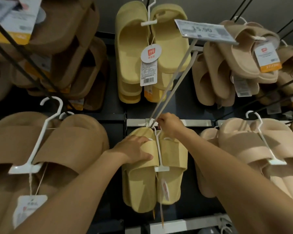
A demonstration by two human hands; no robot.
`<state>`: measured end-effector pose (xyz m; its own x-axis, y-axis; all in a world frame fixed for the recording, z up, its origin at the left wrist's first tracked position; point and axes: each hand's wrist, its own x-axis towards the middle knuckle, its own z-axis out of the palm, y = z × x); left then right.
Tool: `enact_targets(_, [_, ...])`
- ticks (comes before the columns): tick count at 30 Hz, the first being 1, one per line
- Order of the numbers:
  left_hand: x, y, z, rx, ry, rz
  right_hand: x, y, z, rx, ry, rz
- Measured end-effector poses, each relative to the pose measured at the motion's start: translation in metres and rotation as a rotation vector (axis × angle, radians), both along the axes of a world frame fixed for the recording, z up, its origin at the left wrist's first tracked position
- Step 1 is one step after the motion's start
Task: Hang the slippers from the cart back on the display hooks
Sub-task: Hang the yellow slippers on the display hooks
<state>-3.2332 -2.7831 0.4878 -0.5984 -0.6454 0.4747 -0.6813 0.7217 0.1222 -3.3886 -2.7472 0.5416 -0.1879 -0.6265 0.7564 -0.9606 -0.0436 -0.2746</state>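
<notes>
A dark display wall (115,132) holds slippers. At its centre, the left hand (134,149) grips the yellow pair (152,179); above them, the right hand (169,125) pinches the white hanger (159,149).

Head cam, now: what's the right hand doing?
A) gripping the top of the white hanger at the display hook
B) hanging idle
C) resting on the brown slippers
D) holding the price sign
A: the right hand pinches the top of the white hanger of the yellow slippers, right at the base of the display hook.
</notes>
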Motion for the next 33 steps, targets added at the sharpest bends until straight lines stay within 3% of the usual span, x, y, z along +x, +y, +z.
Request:
enact_targets(8, [-0.008,0.016,-0.003,-0.181,0.074,0.151,0.004,0.017,-0.017,0.033,0.124,-0.122])
enact_targets(11, [-0.012,0.039,0.008,-0.243,0.12,0.304,0.008,0.045,-0.019,-0.002,0.207,-0.157])
enact_targets(14, [-0.006,0.079,0.013,-0.338,0.204,0.327,0.015,0.089,-0.024,-0.068,0.222,-0.115])
enact_targets(17, [0.012,0.139,-0.001,-0.529,0.215,0.329,0.027,0.141,-0.042,-0.164,0.198,0.034])
enact_targets(22, [0.059,0.259,-0.048,-0.657,0.133,0.581,0.056,0.225,-0.094,-0.241,0.2,0.356])
enact_targets(33, [0.171,0.572,-0.175,-0.403,0.062,1.4,0.205,0.404,-0.195,-0.152,0.134,1.233])
